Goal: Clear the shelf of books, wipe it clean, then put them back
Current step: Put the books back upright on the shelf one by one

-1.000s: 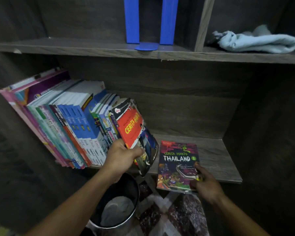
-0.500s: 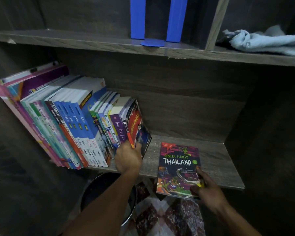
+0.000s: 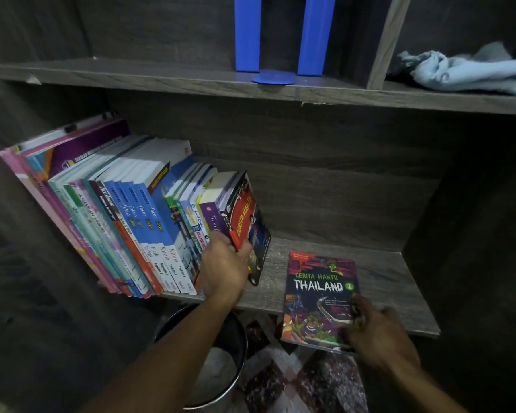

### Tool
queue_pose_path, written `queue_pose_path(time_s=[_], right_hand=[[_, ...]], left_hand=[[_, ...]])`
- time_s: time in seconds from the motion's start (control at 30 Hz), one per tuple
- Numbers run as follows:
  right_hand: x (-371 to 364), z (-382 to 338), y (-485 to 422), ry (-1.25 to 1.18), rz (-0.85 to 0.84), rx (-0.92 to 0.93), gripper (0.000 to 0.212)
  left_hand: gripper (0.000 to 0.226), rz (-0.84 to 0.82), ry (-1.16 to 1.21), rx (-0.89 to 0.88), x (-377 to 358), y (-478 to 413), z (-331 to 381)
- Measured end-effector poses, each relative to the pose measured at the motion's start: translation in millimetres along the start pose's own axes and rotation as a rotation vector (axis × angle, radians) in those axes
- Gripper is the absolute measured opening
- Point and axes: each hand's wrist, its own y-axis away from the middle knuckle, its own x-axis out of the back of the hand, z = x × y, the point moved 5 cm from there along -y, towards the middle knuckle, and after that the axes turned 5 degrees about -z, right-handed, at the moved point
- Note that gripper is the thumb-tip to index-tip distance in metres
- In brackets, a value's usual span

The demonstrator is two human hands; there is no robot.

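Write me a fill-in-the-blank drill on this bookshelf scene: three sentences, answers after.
The left hand holds the red book at the ____ end of the row of books.
The flat book that the right hand holds bears the large white word ____.
The cloth on the upper shelf is light ____.
Missing words: right; Thailand; blue.

Both bare forearms are extended up and away from the near edge. The left hand (image 3: 225,265) is seen back-up, with fingers curled round the near end of the red book (image 3: 245,222). The right hand (image 3: 379,332), blurred, is pinched on the near right corner of the Thailand book (image 3: 319,293).
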Motion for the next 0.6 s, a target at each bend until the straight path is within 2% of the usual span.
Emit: queue_pose_path(time_s=[0.1, 0.17, 0.33, 0.47, 0.6], right_hand=[[14.8, -28.4, 4.7, 0.051, 0.071, 0.101, 0.056], [24.9, -54.3, -1.5, -0.005, 0.097, 0.206, 0.058], [57.6, -140.3, -19.3, -0.204, 0.103, 0.488, 0.053], [70.8, -206.2, -22.7, -0.281, 0.123, 0.653, 0.043], [53.5, -255.8, -13.7, -0.149, 0.008, 0.815, 0.041]], left_hand=[[0.035, 0.011, 0.029, -0.107, 22.2, -7.6, 22.3], [0.04, 0.002, 0.01, -0.172, 31.4, -16.2, 38.4], [0.057, -0.158, -0.079, -0.311, 44.3, -14.3, 56.2], [0.054, -0.224, -0.07, -0.324, 77.8, 16.8, 42.1], [0.06, -0.197, -0.105, -0.326, 118.2, 41.3, 26.3]])
